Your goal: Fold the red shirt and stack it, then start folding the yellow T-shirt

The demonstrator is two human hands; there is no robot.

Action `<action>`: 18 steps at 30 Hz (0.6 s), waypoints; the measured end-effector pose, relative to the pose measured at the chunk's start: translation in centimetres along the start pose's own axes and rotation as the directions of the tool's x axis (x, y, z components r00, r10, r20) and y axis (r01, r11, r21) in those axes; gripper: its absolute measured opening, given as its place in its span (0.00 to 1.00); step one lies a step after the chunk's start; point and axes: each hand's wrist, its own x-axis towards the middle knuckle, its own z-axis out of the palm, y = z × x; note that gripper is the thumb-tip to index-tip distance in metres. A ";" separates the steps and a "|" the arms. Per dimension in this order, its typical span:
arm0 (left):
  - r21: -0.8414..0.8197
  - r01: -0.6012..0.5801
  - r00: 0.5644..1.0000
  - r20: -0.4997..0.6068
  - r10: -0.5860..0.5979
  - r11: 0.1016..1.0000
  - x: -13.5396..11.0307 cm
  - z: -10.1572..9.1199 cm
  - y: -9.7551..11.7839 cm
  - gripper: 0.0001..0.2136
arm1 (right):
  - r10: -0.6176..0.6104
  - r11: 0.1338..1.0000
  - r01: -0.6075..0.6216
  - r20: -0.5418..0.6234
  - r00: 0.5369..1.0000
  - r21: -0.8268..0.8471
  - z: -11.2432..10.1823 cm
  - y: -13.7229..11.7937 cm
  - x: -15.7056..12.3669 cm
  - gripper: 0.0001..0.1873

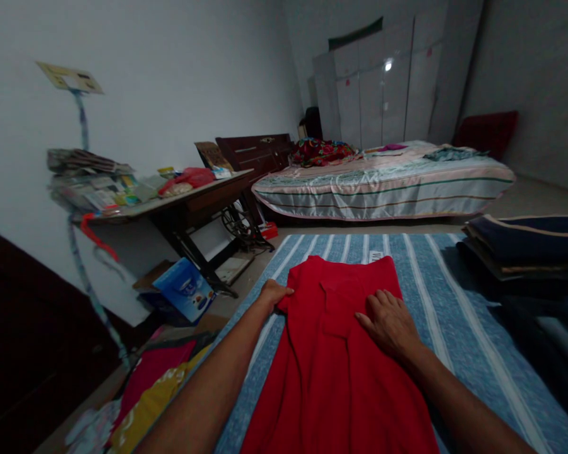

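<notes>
A red garment (331, 372) lies spread lengthwise on a blue-and-white striped sheet (419, 271), with loose folds along its middle and its lower part running off the bottom of the view. At its far left edge my left hand (274, 295) is closed, thumb and fingers pinching the cloth. My right hand (390, 320) rests palm down on the right side of the garment, fingers stretched out over the fabric. Just beyond the far edge of the garment, a small white printed patch (375, 256) shows on the sheet.
Folded dark clothes (534, 243) are stacked at the right. Left of the sheet, yellow and pink cloths (154, 391) lie low down, near a blue box (184, 290). A sewing-machine table (194, 195) bears clutter. A second bed (373, 195) stands beyond, before a wardrobe (373, 88).
</notes>
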 end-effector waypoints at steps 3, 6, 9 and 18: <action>-0.099 -0.006 1.000 -0.022 0.004 0.995 -0.3 -0.1 1.0 0.07 | 0.004 1.000 -0.004 0.002 1.000 -0.007 0.1 0.0 0.0 0.19; -0.167 -0.094 0.993 -0.080 0.081 0.981 -1.0 -0.6 3.2 0.05 | 0.006 1.000 -0.006 -0.008 1.000 -0.011 0.2 -0.1 0.0 0.20; -0.207 -0.234 0.971 -0.108 0.216 0.950 -2.1 -0.3 6.6 0.03 | -0.004 1.000 0.004 -0.009 1.000 -0.009 0.5 0.0 0.0 0.19; 0.062 -0.587 0.807 0.123 0.577 0.808 -7.8 5.2 14.4 0.07 | 0.008 0.959 0.008 -0.056 0.998 0.283 1.4 1.3 0.5 0.18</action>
